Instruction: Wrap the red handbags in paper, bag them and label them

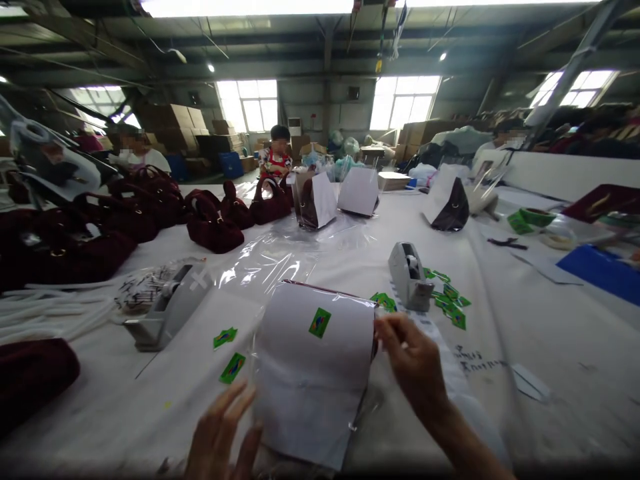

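A white sheet (300,387) in a clear plastic wrap lies in front of me, with a green sticker (319,323) on its upper part. Dark material shows along its top and right edges. At the upper right corner my right hand (410,357) has its fingers pinched together; what they hold is too small to make out. My left hand (225,433) is beside the lower left edge, fingers spread. Two loose green stickers (233,368) lie left of the sheet, and several more (453,307) lie to the right.
Grey tape dispensers stand at the left (167,307) and right (411,277). Maroon bags (213,227) fill the left back. Wrapped bags (315,200) stand farther back. A person (276,157) sits across the table. Blue material (600,270) lies far right.
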The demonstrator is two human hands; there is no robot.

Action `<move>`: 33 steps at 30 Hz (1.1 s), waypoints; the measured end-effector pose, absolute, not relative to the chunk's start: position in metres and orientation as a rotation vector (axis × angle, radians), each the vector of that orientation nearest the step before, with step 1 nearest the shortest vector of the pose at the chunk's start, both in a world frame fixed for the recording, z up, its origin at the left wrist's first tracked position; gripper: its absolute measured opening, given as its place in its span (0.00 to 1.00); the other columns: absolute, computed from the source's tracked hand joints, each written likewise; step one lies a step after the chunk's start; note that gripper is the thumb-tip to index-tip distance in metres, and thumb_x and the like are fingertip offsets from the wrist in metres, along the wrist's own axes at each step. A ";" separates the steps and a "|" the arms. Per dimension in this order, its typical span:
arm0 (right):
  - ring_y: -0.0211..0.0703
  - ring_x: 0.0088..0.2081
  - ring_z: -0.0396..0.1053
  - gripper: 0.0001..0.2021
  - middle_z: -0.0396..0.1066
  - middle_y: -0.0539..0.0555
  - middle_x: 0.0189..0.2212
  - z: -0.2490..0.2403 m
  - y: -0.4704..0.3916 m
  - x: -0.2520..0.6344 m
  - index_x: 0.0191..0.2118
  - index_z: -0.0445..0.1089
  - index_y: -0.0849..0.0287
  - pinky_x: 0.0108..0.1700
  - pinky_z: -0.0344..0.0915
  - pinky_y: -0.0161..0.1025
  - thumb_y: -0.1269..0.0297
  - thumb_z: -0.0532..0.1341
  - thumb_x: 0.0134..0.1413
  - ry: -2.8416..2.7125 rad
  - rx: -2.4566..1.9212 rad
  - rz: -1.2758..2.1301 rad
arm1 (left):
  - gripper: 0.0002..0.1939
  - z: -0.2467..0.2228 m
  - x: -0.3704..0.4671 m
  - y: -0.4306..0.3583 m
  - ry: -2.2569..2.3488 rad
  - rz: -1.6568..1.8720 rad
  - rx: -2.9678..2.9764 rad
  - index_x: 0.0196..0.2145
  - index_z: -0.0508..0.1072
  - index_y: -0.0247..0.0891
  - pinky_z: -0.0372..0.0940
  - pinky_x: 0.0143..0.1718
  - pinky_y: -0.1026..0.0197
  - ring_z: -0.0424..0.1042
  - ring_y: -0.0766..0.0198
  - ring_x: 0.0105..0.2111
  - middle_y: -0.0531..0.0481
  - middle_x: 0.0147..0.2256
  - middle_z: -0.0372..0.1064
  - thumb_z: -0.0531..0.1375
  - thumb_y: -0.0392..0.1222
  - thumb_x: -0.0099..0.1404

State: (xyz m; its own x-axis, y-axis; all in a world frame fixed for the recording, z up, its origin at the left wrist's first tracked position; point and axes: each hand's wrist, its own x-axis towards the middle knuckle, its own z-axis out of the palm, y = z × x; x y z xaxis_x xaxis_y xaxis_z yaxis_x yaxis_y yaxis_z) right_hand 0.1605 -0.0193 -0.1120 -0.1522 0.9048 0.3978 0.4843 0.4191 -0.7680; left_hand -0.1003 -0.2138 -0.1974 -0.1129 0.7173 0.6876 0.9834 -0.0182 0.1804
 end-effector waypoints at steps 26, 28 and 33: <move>0.45 0.42 0.76 0.11 0.78 0.54 0.40 -0.137 -0.035 0.224 0.43 0.80 0.55 0.47 0.71 0.37 0.60 0.65 0.56 -1.969 -0.642 1.650 | 0.31 -0.060 -0.063 0.033 -2.423 -0.613 -2.571 0.50 0.75 0.40 0.63 0.57 0.52 0.70 0.49 0.53 0.45 0.52 0.73 0.48 0.66 0.67; 0.45 0.38 0.75 0.08 0.79 0.54 0.34 -0.124 0.002 0.224 0.39 0.79 0.57 0.44 0.71 0.39 0.62 0.64 0.57 -1.906 -0.870 1.425 | 0.29 -0.056 -0.046 0.041 -2.485 -0.434 -2.583 0.49 0.75 0.41 0.65 0.51 0.53 0.73 0.50 0.48 0.46 0.47 0.76 0.53 0.66 0.64; 0.50 0.58 0.67 0.32 0.66 0.58 0.61 -0.111 0.102 0.193 0.59 0.69 0.54 0.53 0.69 0.44 0.75 0.63 0.44 -1.942 -0.820 1.257 | 0.22 -0.048 -0.019 0.047 -2.462 -0.210 -2.517 0.43 0.77 0.41 0.64 0.40 0.56 0.73 0.52 0.39 0.48 0.37 0.77 0.62 0.58 0.58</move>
State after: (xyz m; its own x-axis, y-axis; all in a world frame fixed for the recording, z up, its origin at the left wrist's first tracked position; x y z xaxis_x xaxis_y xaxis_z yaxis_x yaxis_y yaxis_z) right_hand 0.1929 0.1017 -0.1113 -0.5750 0.7937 0.1986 0.1442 0.3373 -0.9303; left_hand -0.0194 0.0465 -0.0484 0.0544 0.9820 -0.1807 0.9372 0.0123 0.3485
